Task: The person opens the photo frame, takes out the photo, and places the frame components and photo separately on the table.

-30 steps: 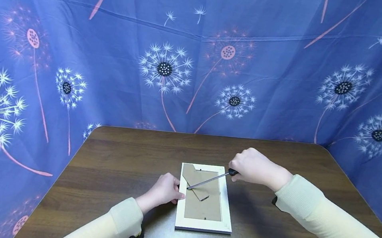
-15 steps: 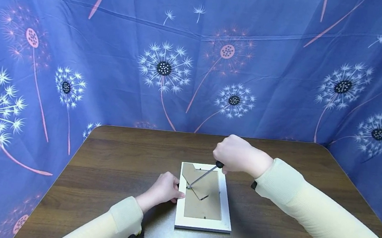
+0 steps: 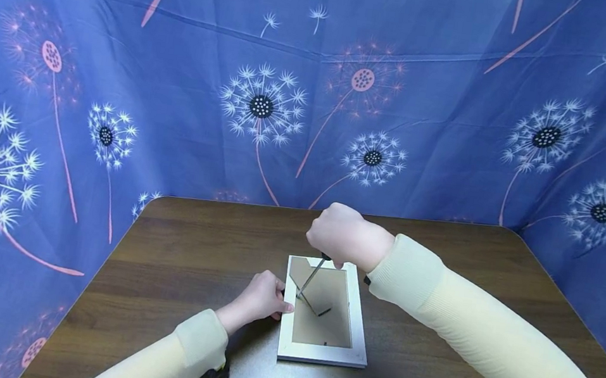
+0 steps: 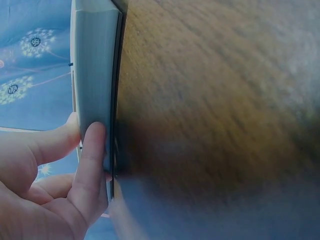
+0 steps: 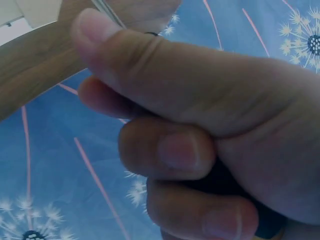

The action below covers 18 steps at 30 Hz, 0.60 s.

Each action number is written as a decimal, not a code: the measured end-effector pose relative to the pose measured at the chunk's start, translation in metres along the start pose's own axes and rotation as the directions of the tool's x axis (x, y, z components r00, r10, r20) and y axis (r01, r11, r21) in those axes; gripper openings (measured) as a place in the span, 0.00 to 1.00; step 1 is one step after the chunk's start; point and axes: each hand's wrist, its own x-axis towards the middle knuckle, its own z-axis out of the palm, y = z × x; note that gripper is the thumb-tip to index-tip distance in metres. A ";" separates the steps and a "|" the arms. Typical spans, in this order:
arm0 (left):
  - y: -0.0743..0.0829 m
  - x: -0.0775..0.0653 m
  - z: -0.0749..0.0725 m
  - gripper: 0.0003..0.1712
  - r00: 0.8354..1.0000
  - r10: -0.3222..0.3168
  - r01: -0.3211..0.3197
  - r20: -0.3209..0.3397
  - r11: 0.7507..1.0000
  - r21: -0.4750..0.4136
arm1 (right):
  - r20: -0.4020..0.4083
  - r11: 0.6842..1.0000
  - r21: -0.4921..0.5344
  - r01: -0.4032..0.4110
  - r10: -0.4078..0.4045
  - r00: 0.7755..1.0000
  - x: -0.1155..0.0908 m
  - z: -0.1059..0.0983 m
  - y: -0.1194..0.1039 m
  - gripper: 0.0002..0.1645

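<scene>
On the wooden table (image 3: 147, 322) lies a white picture frame (image 3: 357, 324), its brown backing board (image 3: 313, 331) upward. The left hand (image 3: 256, 301) pinches its left side; only the left wrist view shows the frame's thick edge and a dark strip beneath. The right hand (image 3: 345, 236) grips a screwdriver (image 3: 311, 276), its tip at the board's left edge; the right wrist view alone shows fingers curled round the dark handle (image 5: 227, 182). Behind hangs a blue dandelion-print cloth (image 3: 176, 102).

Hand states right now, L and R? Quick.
Left hand: closed, holding the picture frame by its left edge, thumb on top.
Right hand: closed, holding the screwdriver, fingers curled round its handle.
</scene>
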 end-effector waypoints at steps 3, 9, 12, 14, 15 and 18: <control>0.000 0.000 0.000 0.08 1.000 0.004 -0.004 0.004 1.000 -0.010 | 0.053 0.999 -0.039 -0.001 0.003 0.999 0.006 -0.009 -0.004 0.16; -0.001 0.000 -0.001 0.09 1.000 0.028 -0.028 -0.011 1.000 -0.014 | 0.026 0.995 -0.097 -0.005 0.008 1.000 0.013 -0.023 -0.013 0.12; -0.001 0.001 -0.002 0.10 1.000 0.023 -0.023 -0.009 1.000 -0.010 | -0.028 0.994 -0.112 -0.014 0.011 1.000 0.014 -0.028 -0.018 0.04; -0.001 0.001 -0.002 0.12 1.000 0.016 -0.016 -0.005 1.000 -0.004 | -0.049 0.992 -0.121 -0.023 0.017 0.999 0.015 -0.031 -0.022 0.09; 0.000 0.001 -0.002 0.12 1.000 0.010 -0.010 -0.001 1.000 -0.006 | -0.049 0.992 -0.121 -0.028 0.022 0.999 0.015 -0.032 -0.024 0.12; -0.001 0.001 -0.001 0.14 1.000 0.002 -0.002 0.003 1.000 -0.004 | -0.028 0.990 -0.137 -0.040 0.037 0.999 0.019 -0.037 -0.030 0.14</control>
